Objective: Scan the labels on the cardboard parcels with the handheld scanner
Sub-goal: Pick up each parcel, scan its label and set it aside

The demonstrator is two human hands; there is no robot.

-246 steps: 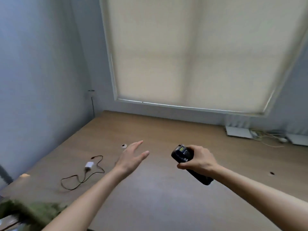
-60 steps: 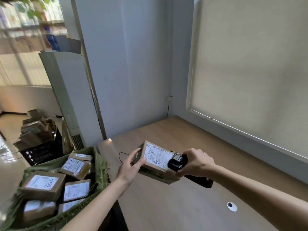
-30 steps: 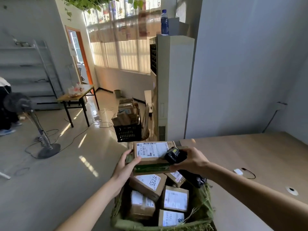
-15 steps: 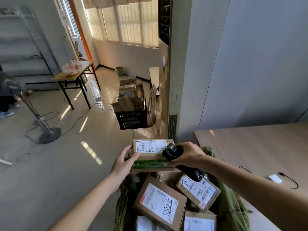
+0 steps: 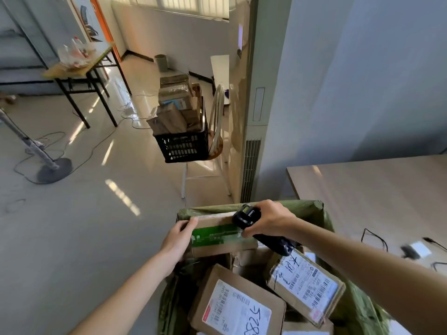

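A person's left hand point(image 5: 177, 238) grips the left end of a green-taped cardboard parcel point(image 5: 219, 234), holding it over the far rim of a green sack point(image 5: 314, 209), apparently so it can drop in among the others. The right hand point(image 5: 268, 222) wraps around the black handheld scanner point(image 5: 246, 216), whose head rests against the parcel's top right edge. Two labelled parcels point(image 5: 238, 308) lie face up nearer in the sack, barcodes exposed for scanning; a wooden table point(image 5: 375, 187) stands to the right.

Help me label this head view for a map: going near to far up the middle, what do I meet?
Parcel marked with handwritten digits → parcel with green tape, held by left hand → black crate of parcels → grey bin.
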